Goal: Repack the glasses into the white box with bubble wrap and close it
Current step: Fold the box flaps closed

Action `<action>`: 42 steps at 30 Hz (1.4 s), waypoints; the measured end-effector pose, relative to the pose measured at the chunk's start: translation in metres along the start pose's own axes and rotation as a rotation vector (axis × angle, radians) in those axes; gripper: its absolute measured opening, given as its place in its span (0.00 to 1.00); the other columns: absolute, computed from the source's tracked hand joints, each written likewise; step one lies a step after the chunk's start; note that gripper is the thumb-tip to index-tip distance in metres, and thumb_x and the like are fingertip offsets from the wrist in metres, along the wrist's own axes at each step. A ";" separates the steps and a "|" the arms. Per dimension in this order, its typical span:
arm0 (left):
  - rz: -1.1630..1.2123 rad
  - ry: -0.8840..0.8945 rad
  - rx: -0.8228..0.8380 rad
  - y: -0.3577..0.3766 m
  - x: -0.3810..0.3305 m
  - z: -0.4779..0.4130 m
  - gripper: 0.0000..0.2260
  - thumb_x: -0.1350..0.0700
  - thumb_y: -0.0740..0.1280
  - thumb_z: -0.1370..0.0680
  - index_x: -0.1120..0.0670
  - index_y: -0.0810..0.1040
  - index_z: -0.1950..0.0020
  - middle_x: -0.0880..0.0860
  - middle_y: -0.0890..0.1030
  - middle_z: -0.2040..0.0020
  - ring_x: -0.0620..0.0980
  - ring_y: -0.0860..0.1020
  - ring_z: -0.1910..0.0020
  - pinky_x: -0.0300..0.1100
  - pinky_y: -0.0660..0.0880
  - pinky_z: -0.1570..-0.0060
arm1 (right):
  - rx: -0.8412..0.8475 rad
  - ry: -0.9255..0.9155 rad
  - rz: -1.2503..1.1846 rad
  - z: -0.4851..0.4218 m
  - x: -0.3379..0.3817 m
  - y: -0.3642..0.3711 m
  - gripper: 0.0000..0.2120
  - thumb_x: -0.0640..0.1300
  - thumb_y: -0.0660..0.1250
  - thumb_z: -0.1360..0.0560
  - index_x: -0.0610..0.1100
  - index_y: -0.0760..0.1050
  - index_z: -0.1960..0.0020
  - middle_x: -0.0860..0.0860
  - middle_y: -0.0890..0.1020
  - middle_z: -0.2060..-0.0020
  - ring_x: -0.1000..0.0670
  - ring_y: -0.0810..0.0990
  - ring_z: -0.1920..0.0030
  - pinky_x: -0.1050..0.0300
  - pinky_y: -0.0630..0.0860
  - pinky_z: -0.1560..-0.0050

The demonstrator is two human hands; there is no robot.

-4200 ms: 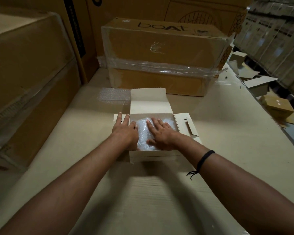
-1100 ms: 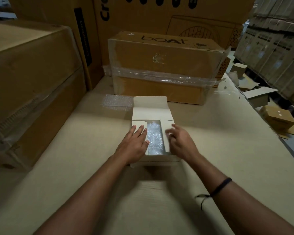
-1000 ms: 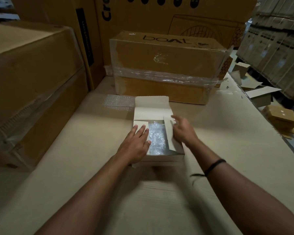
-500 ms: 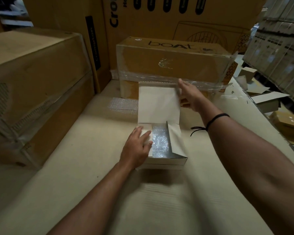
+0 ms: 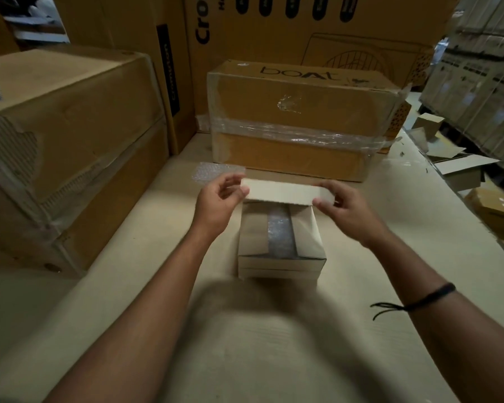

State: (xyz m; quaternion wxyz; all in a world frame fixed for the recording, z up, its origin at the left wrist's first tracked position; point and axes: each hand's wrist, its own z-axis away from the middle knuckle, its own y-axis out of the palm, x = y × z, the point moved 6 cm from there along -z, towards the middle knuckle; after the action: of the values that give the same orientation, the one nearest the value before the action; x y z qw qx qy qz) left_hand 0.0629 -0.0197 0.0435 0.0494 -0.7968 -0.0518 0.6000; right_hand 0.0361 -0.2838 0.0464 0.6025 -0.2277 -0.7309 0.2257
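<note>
Head view: the white box (image 5: 281, 264) sits on the cardboard-covered table (image 5: 122, 292), directly in front of the person and between the two forearms. Its two side flaps are folded inward, and a strip of bubble wrap (image 5: 280, 232) shows in the gap between them; the glasses themselves are hidden beneath it. The lid flap (image 5: 288, 193) is raised over the far edge of the box. The left hand (image 5: 216, 206) pinches the lid's left end between thumb and curled fingers, and the right hand (image 5: 345, 212) pinches its right end likewise, so both hands lie just beyond and above the box body. The box appears to be thin, light card that creases easily, and its contents are presumably fragile, so the lid is best held at its outer corners and lowered evenly without pressing on the centre. A spare sheet of bubble wrap (image 5: 216, 171) lies on the table behind the left hand.
</note>
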 end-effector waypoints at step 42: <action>-0.153 0.146 -0.031 -0.002 0.069 0.068 0.15 0.69 0.76 0.34 0.52 0.83 0.55 0.46 0.83 0.50 0.45 0.82 0.48 0.44 0.78 0.44 | -0.049 -0.261 0.219 0.065 -0.044 0.061 0.20 0.36 0.68 0.24 0.46 0.76 0.33 0.50 0.73 0.31 0.52 0.63 0.27 0.74 0.56 0.31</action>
State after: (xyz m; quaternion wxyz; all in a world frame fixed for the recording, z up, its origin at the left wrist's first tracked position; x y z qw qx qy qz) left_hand 0.0160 -0.0071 -0.0409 0.0862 -0.8329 -0.1180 0.5339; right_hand -0.0167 -0.2657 -0.0359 0.4686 -0.2892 -0.7791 0.2997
